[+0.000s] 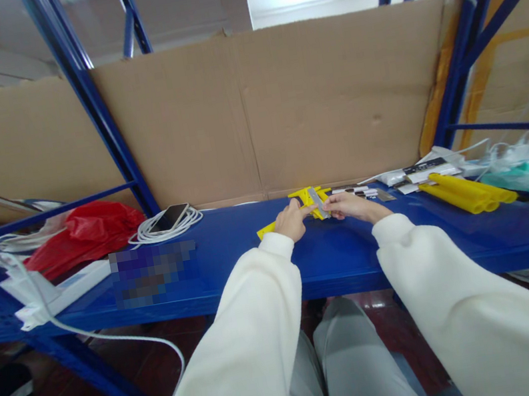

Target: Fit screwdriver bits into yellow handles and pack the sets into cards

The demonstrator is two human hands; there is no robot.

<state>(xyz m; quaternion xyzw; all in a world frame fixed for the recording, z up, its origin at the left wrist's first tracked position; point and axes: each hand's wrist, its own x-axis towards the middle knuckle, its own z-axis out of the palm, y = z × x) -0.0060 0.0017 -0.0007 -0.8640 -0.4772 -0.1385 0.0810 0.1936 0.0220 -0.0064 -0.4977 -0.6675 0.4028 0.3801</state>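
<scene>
Broadly, the back is closed off by a tall cardboard sheet point(338, 94), in front of which a blue shelf point(245, 265) is spread with things. Two white sleeves point(245, 326) are stretched forward over its front edge. Toward the left end, a crumpled red bag point(97, 226) is placed behind a long white bar point(79, 288). Toward the right end, several yellow tubes point(471, 192) are laid side by side, with a green bundle point(519, 177) just beyond them. Left of centre, a coiled white cable point(187, 220) is topped by a phone point(170, 218).

Near the middle, the right hand point(351, 206) is nearly closed, its thumb and fingers pinched on the edge of a narrow grey piece point(317, 199). The left hand point(291, 222) is partly curled, with a finger pointed across at that grey piece; whether anything is gripped by it cannot be told. The grey piece is held against small yellow pieces point(302, 195), between both hands and above the shelf. Beside the left wrist, a short yellow strip point(265, 231) is partly covered.
</scene>
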